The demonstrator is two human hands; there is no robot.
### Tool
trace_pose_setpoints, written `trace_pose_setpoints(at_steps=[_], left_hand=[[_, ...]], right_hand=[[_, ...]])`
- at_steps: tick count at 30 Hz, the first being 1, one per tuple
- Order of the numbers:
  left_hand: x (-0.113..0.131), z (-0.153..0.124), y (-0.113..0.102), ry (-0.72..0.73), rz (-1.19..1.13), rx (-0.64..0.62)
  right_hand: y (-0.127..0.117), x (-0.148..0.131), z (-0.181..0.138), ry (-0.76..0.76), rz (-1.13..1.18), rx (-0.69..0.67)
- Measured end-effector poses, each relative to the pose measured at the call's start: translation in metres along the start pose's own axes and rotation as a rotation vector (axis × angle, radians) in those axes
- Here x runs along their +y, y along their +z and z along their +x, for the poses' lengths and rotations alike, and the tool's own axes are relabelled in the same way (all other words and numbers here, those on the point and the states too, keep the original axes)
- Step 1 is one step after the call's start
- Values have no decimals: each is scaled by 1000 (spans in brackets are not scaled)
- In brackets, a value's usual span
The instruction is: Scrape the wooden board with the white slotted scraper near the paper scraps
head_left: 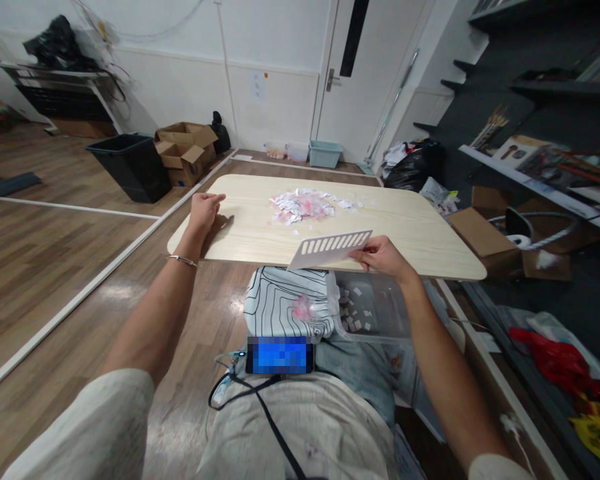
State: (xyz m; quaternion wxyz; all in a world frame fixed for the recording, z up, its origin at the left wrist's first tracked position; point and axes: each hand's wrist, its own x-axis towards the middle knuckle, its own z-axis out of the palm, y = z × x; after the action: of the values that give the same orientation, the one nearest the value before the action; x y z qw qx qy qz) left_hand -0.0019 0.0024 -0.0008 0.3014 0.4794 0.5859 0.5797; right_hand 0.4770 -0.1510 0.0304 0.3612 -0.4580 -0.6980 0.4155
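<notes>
My right hand (380,255) is closed on one end of a thin white slotted sheet (325,251), which it holds tilted at the table's near edge. A row of rounded slots runs along the sheet's upper part. My left hand (205,212) is over the left end of the pale wooden table (400,227), its fingers drawn together in a pinch; what is in them, if anything, I cannot make out. A loose heap of white and pink paper-like scraps (303,205) lies on the table, with a few pieces trailing off to the right.
Below the near edge, a clear plastic bin (380,307) holds several small pale pieces. A patterned cloth (280,300) and a phone (280,355) with cables are at my lap. A black bin (130,167) and cardboard boxes (185,147) stand beyond the table's left end; shelves line the right.
</notes>
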Motion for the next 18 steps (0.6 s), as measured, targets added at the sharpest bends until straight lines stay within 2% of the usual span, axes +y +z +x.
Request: trace_pose_setpoints(at_steps=[7,15,18], left_hand=[[-1,0,2,-19,-8,16],[2,-2,1,-10,-10,4],[5,-4,1,-22,-3,13]], right_hand=[[-3,1,-1,15,35,13],[-5,2,-1,-37,73,168],[-3,5,1,-31,64,188]])
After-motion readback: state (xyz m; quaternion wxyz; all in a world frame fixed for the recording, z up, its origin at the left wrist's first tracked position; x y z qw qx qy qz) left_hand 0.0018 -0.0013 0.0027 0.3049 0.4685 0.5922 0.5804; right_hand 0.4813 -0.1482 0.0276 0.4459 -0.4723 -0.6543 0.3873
